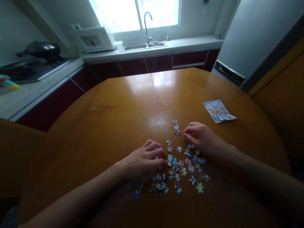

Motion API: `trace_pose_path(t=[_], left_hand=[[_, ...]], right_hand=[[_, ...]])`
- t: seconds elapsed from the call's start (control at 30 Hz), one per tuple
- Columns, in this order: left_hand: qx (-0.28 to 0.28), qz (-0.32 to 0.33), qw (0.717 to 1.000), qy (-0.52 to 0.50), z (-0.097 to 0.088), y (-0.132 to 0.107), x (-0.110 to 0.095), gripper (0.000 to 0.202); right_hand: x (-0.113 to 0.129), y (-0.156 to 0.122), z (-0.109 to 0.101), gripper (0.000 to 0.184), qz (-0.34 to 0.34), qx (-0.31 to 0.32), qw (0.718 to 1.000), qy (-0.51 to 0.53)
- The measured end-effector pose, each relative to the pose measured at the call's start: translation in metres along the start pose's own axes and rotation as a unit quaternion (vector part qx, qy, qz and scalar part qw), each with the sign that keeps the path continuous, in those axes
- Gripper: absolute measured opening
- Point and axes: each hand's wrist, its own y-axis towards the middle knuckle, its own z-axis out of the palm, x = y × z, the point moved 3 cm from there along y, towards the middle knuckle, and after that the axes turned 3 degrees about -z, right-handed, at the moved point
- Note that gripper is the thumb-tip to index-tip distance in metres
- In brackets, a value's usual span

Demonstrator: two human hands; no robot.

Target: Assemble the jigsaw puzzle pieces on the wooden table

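Several small loose jigsaw pieces (180,169) lie scattered on the wooden table (133,107) in front of me. My left hand (144,160) rests at the left edge of the scatter, fingers curled down onto a piece. My right hand (201,136) lies palm down just right of a short joined strip of pieces (176,127), its fingers curled and pointing at it. What the right fingertips pinch, if anything, is hidden.
A printed picture leaflet (218,110) lies at the right of the table. Behind the table run a kitchen counter with a sink and tap (147,38), a microwave (93,39), a hob with a pan (41,50), and a fridge (249,41).
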Motion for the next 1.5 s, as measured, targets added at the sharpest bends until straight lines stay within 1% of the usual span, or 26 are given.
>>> trace_pose_path(t=[0.07,0.13,0.2,0.3,0.43,0.63,0.77,0.87,0.97,1.13,1.33,1.5], left_hand=[[0.02,0.021,1.0,-0.001,0.0,0.001,-0.006,0.032],[0.037,0.029,0.999,-0.007,0.0,0.002,-0.01,0.034],[0.045,0.024,0.999,-0.015,0.0,0.003,-0.011,0.029],[0.041,0.013,0.999,-0.022,-0.001,0.003,-0.009,0.021],[0.038,0.008,0.999,-0.029,-0.001,0.003,-0.008,0.018],[0.018,0.023,1.0,-0.004,-0.003,0.003,-0.014,0.032],[0.025,0.031,0.999,0.021,0.001,0.002,-0.017,0.041],[0.024,0.034,0.998,0.043,0.005,0.0,-0.015,0.044],[0.021,0.036,0.997,0.059,0.007,-0.001,-0.012,0.044],[0.015,0.045,0.997,0.057,0.005,0.0,-0.012,0.044],[0.017,0.028,0.996,0.087,0.01,-0.001,-0.006,0.059],[0.025,0.035,0.995,0.086,0.011,-0.001,-0.003,0.06]], right_hand=[[0.001,0.0,0.0,0.014,-0.002,0.001,1.0,0.002],[0.001,0.0,0.001,0.014,-0.002,0.002,1.0,0.004],[0.001,0.0,0.001,0.014,-0.003,0.003,1.0,0.006],[0.001,0.0,0.002,0.014,-0.005,0.002,1.0,0.006],[0.001,0.0,0.001,0.014,-0.001,0.001,1.0,0.003],[0.001,0.001,0.0,0.015,0.0,0.003,1.0,-0.002],[-0.001,0.001,-0.003,0.015,0.019,0.013,1.0,-0.02],[-0.006,-0.001,-0.006,0.017,0.047,0.029,0.998,-0.044],[-0.013,-0.003,-0.011,0.018,0.074,0.053,0.994,-0.067],[-0.023,-0.005,-0.016,0.015,0.091,0.094,0.988,-0.085],[-0.02,-0.005,-0.016,0.008,0.107,0.124,0.982,-0.09],[-0.018,-0.004,-0.014,0.01,0.099,0.124,0.983,-0.088]])
